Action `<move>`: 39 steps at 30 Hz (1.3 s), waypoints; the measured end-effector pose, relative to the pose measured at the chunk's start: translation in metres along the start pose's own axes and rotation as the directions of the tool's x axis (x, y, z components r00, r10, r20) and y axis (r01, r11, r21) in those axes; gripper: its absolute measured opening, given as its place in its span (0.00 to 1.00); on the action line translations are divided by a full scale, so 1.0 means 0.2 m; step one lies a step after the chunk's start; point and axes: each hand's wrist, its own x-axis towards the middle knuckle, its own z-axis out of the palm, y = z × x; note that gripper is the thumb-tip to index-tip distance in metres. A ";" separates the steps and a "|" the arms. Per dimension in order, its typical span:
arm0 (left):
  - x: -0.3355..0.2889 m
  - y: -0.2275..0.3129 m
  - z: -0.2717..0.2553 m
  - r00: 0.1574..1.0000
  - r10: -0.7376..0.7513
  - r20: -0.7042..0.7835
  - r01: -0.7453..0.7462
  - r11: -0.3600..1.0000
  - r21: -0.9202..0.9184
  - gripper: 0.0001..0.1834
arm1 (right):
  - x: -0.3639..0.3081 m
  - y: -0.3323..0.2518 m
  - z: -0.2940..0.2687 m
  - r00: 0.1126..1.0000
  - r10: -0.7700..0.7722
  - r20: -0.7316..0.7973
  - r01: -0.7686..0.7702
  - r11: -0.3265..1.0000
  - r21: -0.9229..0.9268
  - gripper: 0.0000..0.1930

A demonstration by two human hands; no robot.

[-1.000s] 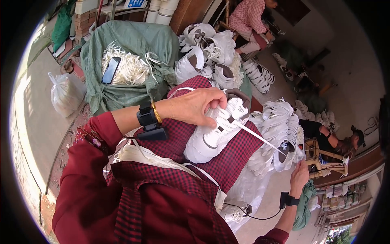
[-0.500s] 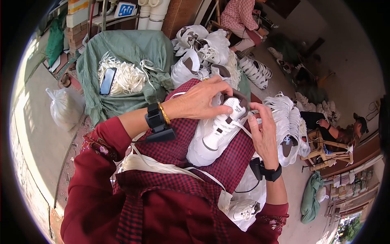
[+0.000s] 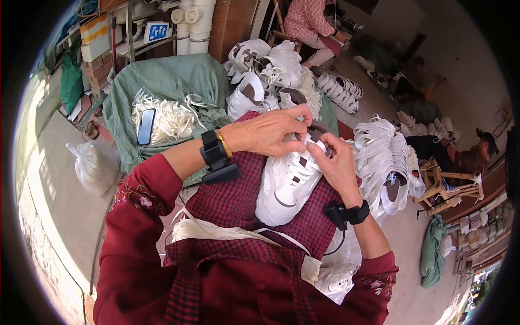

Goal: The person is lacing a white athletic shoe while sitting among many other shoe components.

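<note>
A white sneaker (image 3: 281, 192) with dark lining rests on my lap, over a red-and-black checked apron (image 3: 233, 189), its toe pointing toward me. My left hand (image 3: 273, 130) is closed at the top of the lacing, thumb and fingers pinching at the sneaker's tongue. Beside it, my right hand (image 3: 337, 162) has its thumb and forefinger pressed together at the upper eyelets; what lies between them is too small to make out. A bundle of white shoelaces (image 3: 208, 230) lies in my lap, one strand trailing right. The fingers partly hide the tongue and collar.
Ahead on the left, a phone (image 3: 145, 127) and piled laces (image 3: 176, 122) lie on a green cloth (image 3: 200, 73). White shoes (image 3: 279, 62) are heaped ahead; stacked shoes (image 3: 382, 157) stand to my right. A co-worker (image 3: 309, 24) sits farther off, near a bamboo stool (image 3: 449, 187).
My right hand has moved in from the shoe's right side to its tongue, close to my left. The stretched lace strand no longer shows. The view has shifted slightly.
</note>
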 end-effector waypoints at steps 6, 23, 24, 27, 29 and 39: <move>-0.04 0.06 0.02 0.975 -0.208 -0.073 0.184 0.949 -0.256 0.28 | -0.05 0.00 -0.01 0.999 -0.020 0.027 0.015 0.986 0.169 0.16; -0.09 -0.06 0.09 0.914 -0.396 0.082 0.360 0.702 -0.614 0.24 | -0.28 0.04 -0.06 0.991 0.013 0.130 -0.055 0.944 0.325 0.24; -0.09 -0.06 0.09 0.918 -0.387 0.084 0.353 0.702 -0.619 0.24 | -0.26 0.07 -0.10 0.995 0.069 0.074 -0.088 0.952 0.293 0.25; -0.08 -0.06 0.09 0.924 -0.376 0.065 0.336 0.722 -0.605 0.25 | -0.25 0.14 -0.15 0.988 0.148 0.031 -0.151 0.946 0.287 0.24; -0.08 -0.05 0.08 0.927 -0.373 0.044 0.332 0.761 -0.557 0.25 | -0.26 0.15 -0.15 0.990 0.113 0.084 -0.131 0.955 0.264 0.24; -0.21 0.11 0.02 0.878 -0.459 -0.135 0.441 0.886 -0.147 0.20 | -0.23 0.04 -0.10 0.988 0.071 0.139 -0.110 0.949 0.297 0.21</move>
